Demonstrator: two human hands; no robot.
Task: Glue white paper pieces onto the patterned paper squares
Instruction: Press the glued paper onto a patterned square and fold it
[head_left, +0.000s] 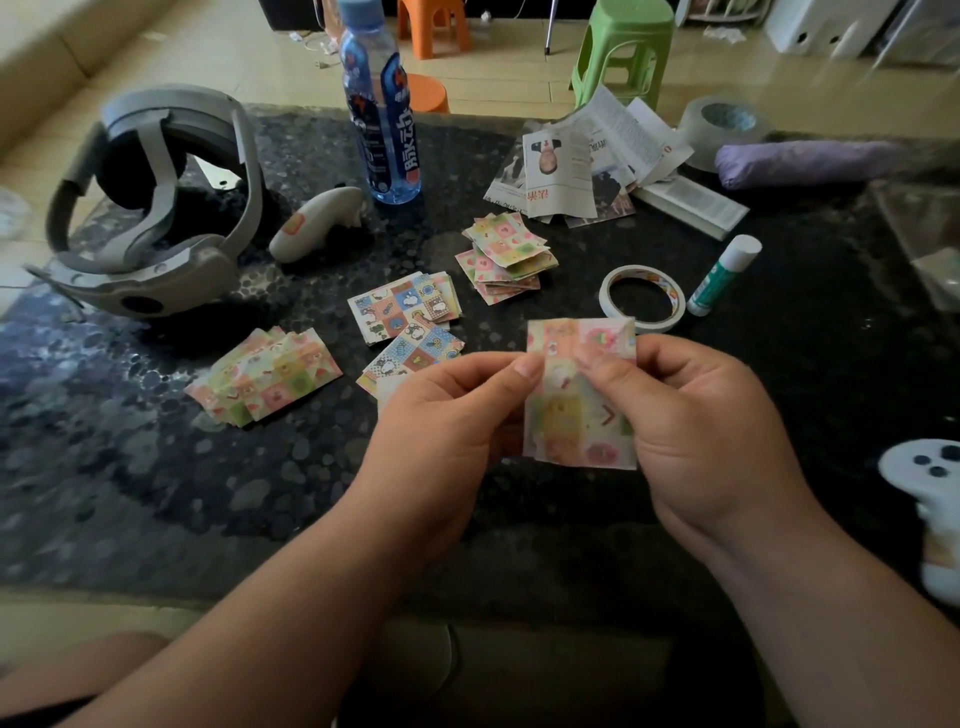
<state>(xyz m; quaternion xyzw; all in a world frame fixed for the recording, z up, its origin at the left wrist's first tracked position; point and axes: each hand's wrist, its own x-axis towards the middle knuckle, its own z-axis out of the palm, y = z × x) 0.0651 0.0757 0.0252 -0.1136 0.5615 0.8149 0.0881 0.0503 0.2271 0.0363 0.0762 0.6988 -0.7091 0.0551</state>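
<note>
We are logging the held paper square (576, 410) as washed-out pastel checks: pink, yellow, green. We are seeing the same pink-yellow-green checks on the left pile (270, 379) and the back pile (506, 254), with hearts showing on the latter. We are marking the middle pile (405, 306) as blue, orange and white checks with cartoon animals. We are tagging the table (156, 467) black with grey-blue pebble speckle, glue stick (722, 278) green with white cap, tape roll (655, 323) cream, bottle (382, 130) blue with navy-orange label, headset (156, 208) grey, stool (623, 47) green, umbrella (800, 163) purple.
</note>
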